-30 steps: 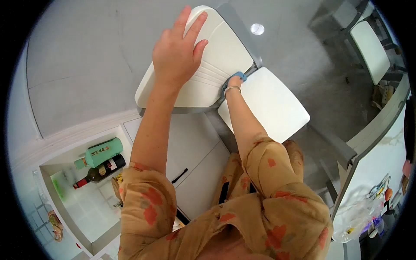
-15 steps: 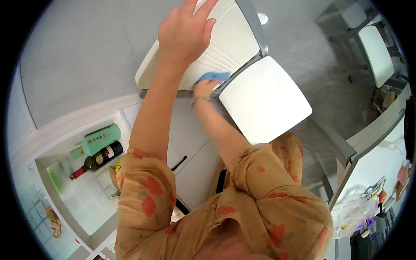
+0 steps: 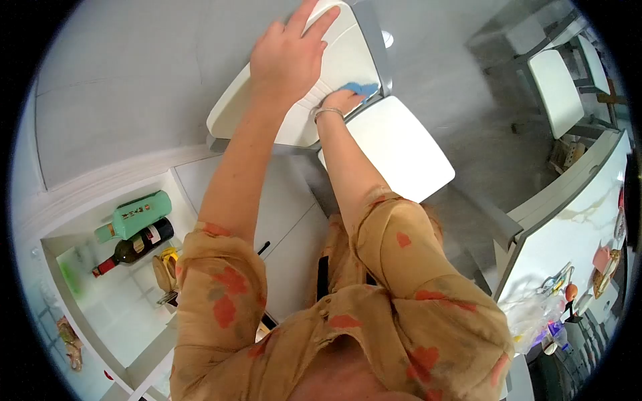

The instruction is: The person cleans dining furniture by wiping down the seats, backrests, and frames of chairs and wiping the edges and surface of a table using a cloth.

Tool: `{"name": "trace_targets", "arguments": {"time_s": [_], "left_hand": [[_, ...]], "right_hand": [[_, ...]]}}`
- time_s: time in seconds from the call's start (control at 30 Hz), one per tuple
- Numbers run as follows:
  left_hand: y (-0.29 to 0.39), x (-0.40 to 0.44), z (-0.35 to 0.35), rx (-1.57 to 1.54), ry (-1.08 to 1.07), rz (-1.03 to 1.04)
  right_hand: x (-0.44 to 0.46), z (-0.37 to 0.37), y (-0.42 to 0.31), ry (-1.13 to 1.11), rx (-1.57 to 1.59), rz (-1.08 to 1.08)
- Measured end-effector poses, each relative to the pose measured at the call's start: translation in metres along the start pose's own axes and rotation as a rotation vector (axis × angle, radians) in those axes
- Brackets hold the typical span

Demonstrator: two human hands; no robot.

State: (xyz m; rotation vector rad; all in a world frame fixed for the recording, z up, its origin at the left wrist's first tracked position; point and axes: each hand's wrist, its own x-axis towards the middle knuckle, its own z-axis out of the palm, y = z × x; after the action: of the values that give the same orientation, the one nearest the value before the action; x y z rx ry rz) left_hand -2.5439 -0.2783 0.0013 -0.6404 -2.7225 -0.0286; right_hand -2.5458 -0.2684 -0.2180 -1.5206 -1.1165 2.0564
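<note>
My left hand (image 3: 287,63) lies with its fingers spread on the top of a white chair backrest (image 3: 344,50), which has a grey frame and moulded ridges. Lower on the same backrest, near where it meets the seat, my right hand (image 3: 342,101) presses a blue cloth (image 3: 361,89) against the white surface. A bracelet circles my right wrist. The cloth partly shows beyond my fingers. The white chair seat (image 3: 401,150) extends to the right of my right forearm.
At lower left an open white compartment (image 3: 120,364) holds a green bottle (image 3: 142,214) and a dark bottle (image 3: 144,242). A marble-patterned table (image 3: 562,247) with a plastic bag (image 3: 531,317) stands at right. Another white-seated chair (image 3: 556,93) is at upper right.
My right hand and the blue cloth have swept left across the lower backrest, then back right. My left hand stays at the backrest's top. The view has shifted slightly.
</note>
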Motion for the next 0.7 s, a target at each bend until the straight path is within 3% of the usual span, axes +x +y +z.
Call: {"name": "trace_targets", "arguments": {"time_s": [0.1, 0.17, 0.23, 0.27, 0.3, 0.33, 0.4, 0.43, 0.5, 0.53, 0.63, 0.7], "left_hand": [[0.002, 0.001, 0.003, 0.098, 0.050, -0.007], [0.003, 0.001, 0.005, 0.084, 0.047, -0.049], [-0.001, -0.001, 0.011, 0.003, 0.010, -0.148], [-0.001, -0.001, 0.012, -0.002, 0.021, -0.156], [-0.001, 0.000, 0.013, 0.003, 0.023, -0.149], [-0.001, 0.000, 0.011, 0.010, 0.022, -0.142], [-0.002, 0.000, 0.010, 0.005, -0.001, -0.153], [-0.001, 0.002, 0.008, -0.004, -0.033, -0.156], [0.003, 0.005, 0.004, -0.018, -0.055, -0.184], [0.005, 0.007, 0.002, -0.022, -0.081, -0.210], [0.006, 0.009, 0.005, 0.024, -0.071, -0.231], [0.005, 0.009, 0.005, -0.041, -0.072, -0.249]], "right_hand": [[0.022, -0.014, 0.004, -0.069, -0.186, 0.152], [0.029, -0.014, -0.015, -0.080, -0.158, 0.132], [0.033, -0.015, -0.050, -0.280, 0.027, 0.040], [0.025, -0.012, -0.082, -0.382, -0.162, -0.147], [0.049, 0.006, -0.064, -0.468, -0.173, -0.339], [0.027, 0.023, -0.080, -0.233, -0.209, -0.683], [-0.004, 0.030, -0.146, -0.465, -0.159, -0.959], [-0.003, 0.034, -0.167, -0.468, -0.160, -0.967], [0.016, 0.039, -0.201, -0.940, -0.405, -0.894], [0.025, 0.050, -0.213, -1.008, -0.537, -0.772], [0.035, 0.062, -0.236, -1.181, -0.823, -0.848], [0.037, 0.070, -0.235, -1.185, -0.882, -0.864]]}}
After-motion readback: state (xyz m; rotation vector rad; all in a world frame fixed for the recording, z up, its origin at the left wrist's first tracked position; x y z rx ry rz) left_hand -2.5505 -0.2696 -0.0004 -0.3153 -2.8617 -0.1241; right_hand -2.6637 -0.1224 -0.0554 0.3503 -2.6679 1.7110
